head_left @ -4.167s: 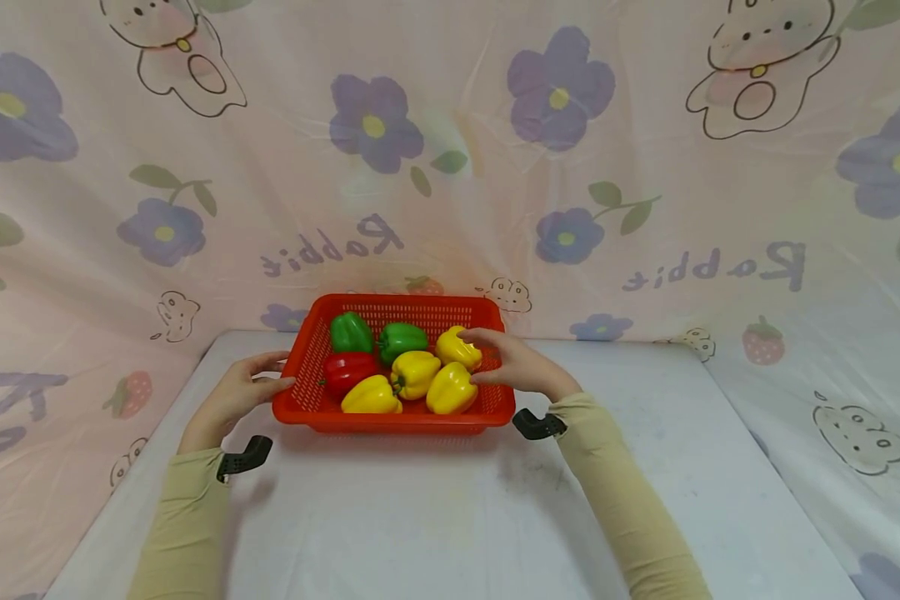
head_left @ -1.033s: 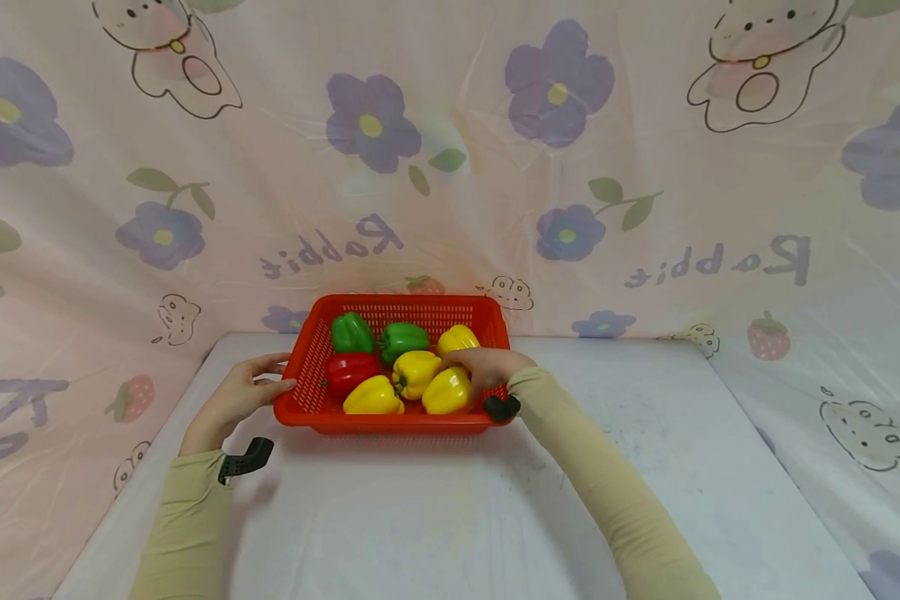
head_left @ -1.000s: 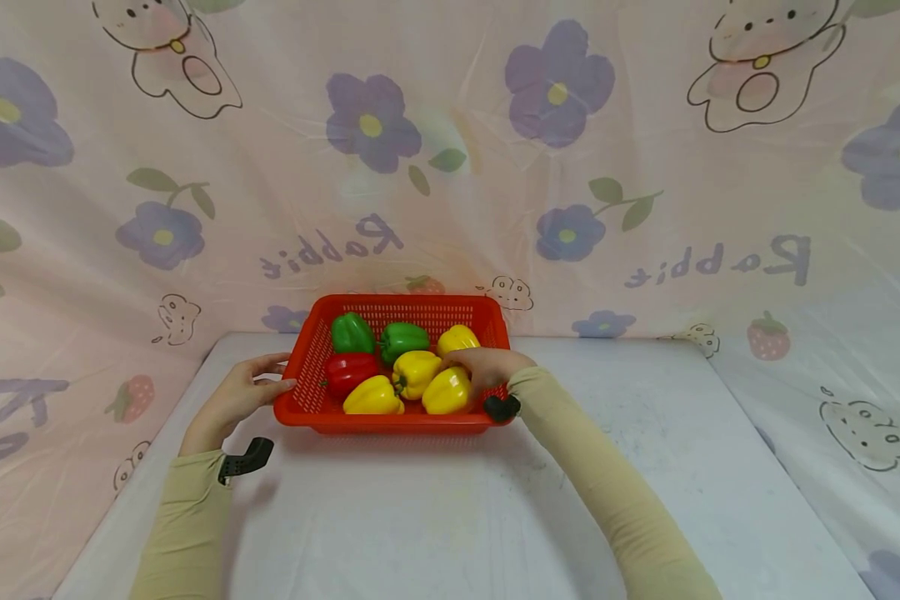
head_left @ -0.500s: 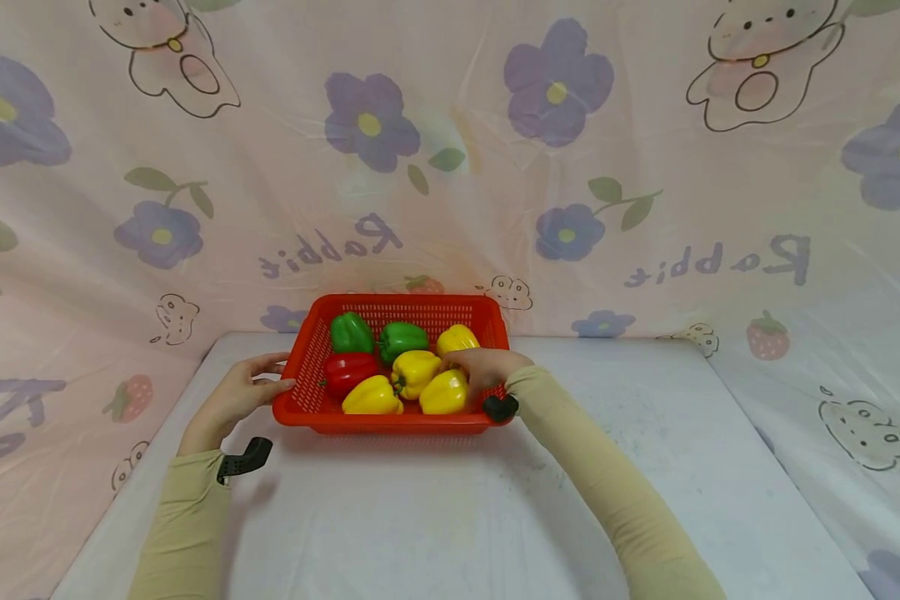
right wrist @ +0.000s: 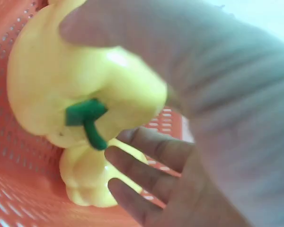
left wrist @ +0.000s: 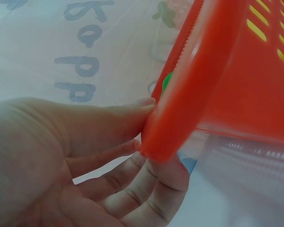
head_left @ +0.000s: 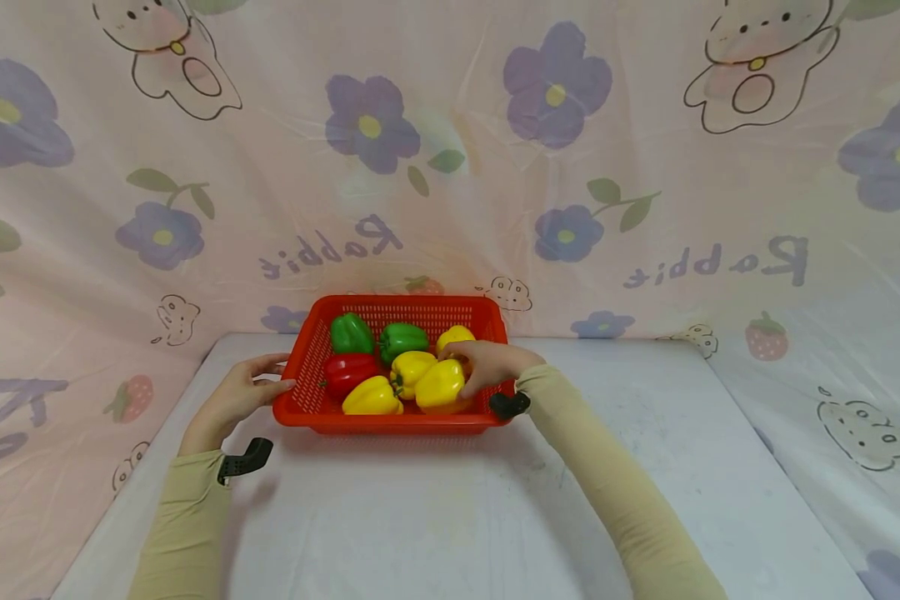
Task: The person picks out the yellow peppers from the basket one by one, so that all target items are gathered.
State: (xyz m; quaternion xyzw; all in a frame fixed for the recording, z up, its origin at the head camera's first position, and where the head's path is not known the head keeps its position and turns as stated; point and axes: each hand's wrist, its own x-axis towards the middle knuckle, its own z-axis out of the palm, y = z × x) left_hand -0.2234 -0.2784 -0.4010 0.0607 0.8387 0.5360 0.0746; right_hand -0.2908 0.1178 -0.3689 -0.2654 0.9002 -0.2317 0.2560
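In the head view a red plastic basket (head_left: 397, 421) holds bell peppers with a glossy look. At its left end my left hand (head_left: 232, 400) grips the rim, thumb on top and fingers curled beneath, as the left wrist view shows on the basket edge (left wrist: 180, 109). Inside the right part, my right hand (head_left: 491, 364) holds a yellow bell pepper (head_left: 438, 386) between thumb and fingers. That yellow bell pepper (right wrist: 52, 80) has its green stem facing the right wrist camera. Another yellow pepper (head_left: 456, 335) lies behind the hand, partly hidden.
Also in the basket are two green peppers (head_left: 352, 335), a red pepper (head_left: 350, 375), a yellow pepper at front left (head_left: 372, 397) and one in the middle (head_left: 411, 371). The white table (head_left: 390, 517) extends in front. A patterned curtain (head_left: 450, 233) hangs behind.
Over the last seconds my right hand has reached into the basket and taken hold of the front right yellow bell pepper, now slightly raised and shifted left. My left hand stays on the rim.
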